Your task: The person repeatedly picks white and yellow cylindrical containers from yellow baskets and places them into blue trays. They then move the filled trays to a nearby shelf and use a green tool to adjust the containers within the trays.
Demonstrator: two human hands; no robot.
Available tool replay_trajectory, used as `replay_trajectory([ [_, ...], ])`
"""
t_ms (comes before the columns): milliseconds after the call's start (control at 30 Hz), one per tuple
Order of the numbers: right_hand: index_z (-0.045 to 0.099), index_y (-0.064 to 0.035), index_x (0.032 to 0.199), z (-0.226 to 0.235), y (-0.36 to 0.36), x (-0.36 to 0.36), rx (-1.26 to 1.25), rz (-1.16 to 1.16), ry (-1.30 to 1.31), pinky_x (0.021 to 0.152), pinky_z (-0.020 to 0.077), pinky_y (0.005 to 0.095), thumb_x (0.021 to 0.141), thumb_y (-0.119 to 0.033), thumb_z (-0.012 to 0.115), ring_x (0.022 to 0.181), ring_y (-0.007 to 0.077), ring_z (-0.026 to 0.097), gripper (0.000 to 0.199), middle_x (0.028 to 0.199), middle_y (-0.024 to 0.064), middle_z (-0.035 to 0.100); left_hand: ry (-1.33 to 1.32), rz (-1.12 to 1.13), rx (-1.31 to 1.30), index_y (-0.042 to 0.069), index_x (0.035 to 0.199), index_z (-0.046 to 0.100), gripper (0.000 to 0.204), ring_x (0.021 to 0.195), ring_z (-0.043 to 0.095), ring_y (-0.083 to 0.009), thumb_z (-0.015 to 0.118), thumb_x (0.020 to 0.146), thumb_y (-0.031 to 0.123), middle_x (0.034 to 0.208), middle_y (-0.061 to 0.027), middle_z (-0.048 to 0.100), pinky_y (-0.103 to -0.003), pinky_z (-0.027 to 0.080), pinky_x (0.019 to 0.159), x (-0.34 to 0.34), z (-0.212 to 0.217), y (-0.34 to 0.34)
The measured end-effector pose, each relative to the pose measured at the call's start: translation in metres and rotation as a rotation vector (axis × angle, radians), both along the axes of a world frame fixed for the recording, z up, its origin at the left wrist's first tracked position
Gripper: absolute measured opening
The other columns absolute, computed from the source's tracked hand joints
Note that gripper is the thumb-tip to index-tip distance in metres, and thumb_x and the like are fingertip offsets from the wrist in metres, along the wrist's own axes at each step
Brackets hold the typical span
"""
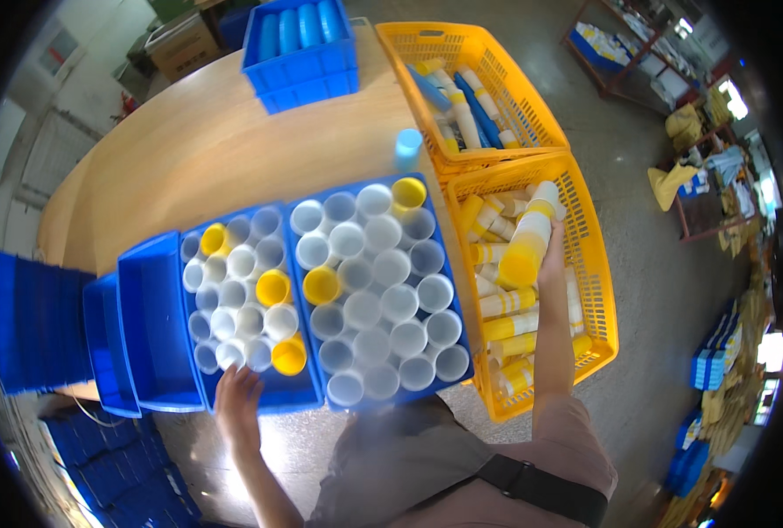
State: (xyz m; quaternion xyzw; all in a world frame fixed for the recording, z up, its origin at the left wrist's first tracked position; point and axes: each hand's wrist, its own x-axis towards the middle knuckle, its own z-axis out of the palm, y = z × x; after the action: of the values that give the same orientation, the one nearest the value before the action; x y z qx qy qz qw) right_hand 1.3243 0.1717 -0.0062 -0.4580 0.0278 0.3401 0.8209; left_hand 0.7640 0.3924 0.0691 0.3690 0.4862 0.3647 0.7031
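Note:
My right hand [552, 260] grips a stack of nested cups [527, 236], yellow at the near end and white at the far end, raised over the near orange crate [598, 290] full of similar stacks. My left hand [237, 405] rests on the near rim of a blue bin [259, 396] packed with upright white and yellow cups [242, 295]. Beside it, to the right, a second blue bin [458, 290] holds several more upright cups [376, 290], mostly white.
An open blue bin [156, 321] and more stacked blue bins [35, 321] lie to the left on the wooden table [198, 150]. A far orange crate [497, 66] holds cup stacks. Another blue bin [302, 55] sits at the table's back. A lone blue cup [408, 145] stands by the crates.

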Motion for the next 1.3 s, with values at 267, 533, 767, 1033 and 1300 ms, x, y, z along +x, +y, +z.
replay_trajectory([
  [267,0.039,-0.0029,0.144,0.094,0.074,-0.359,-0.127,0.727,-0.878,0.092,0.0467,0.0327,0.106,-0.036,0.042,0.113,0.0193,0.056,0.05,0.128,0.0122,0.055,-0.113,-0.622,0.141,-0.003,0.148,0.032,0.064,0.125,0.05,-0.0215,0.058,0.101,0.031,0.134,-0.0179,0.054,-0.035,0.042,0.103,0.037,0.047,-0.03],
  [533,0.045,-0.0045,0.138,0.091,0.114,-0.512,0.024,0.871,0.134,0.096,0.044,0.0347,0.1,-0.036,0.059,0.115,0.0171,0.053,0.051,0.122,0.0071,0.057,-0.35,-0.548,-0.463,-0.004,0.132,0.047,0.058,0.084,0.07,-0.0243,0.067,0.09,0.031,0.109,-0.0204,0.065,-0.031,0.06,0.067,-0.144,0.047,-0.055],
  [767,0.049,-0.0002,0.127,0.071,0.137,-0.468,-0.406,0.458,-1.204,0.079,0.0537,0.0386,0.089,-0.029,0.072,0.092,0.0282,0.066,0.053,0.111,0.0157,0.062,-0.547,-0.251,-0.641,-0.001,0.134,0.049,0.068,0.085,0.071,-0.0328,0.073,0.086,0.04,0.107,-0.0234,0.066,-0.039,0.063,0.069,-0.229,0.044,-0.087],
  [1033,0.062,-0.0051,0.119,0.073,0.137,-0.485,-0.671,0.852,-2.271,0.092,0.0427,0.0444,0.075,-0.014,0.075,0.116,0.026,0.055,0.046,0.124,0.0125,0.058,-0.45,-0.272,-0.622,-0.001,0.136,0.044,0.068,0.085,0.07,-0.0319,0.069,0.088,0.041,0.112,-0.0219,0.064,-0.04,0.062,0.07,-0.216,0.039,-0.067],
  [1300,0.052,-0.009,0.135,0.065,0.159,-0.499,-0.119,0.534,-1.841,0.095,0.0459,0.0419,0.076,-0.019,0.079,0.115,0.0271,0.058,0.065,0.124,0.0131,0.06,-0.226,-0.433,-0.487,-0.004,0.137,0.042,0.076,0.089,0.069,-0.0262,0.073,0.081,0.035,0.11,-0.0214,0.063,-0.036,0.061,0.072,-0.205,0.095,-0.051],
])
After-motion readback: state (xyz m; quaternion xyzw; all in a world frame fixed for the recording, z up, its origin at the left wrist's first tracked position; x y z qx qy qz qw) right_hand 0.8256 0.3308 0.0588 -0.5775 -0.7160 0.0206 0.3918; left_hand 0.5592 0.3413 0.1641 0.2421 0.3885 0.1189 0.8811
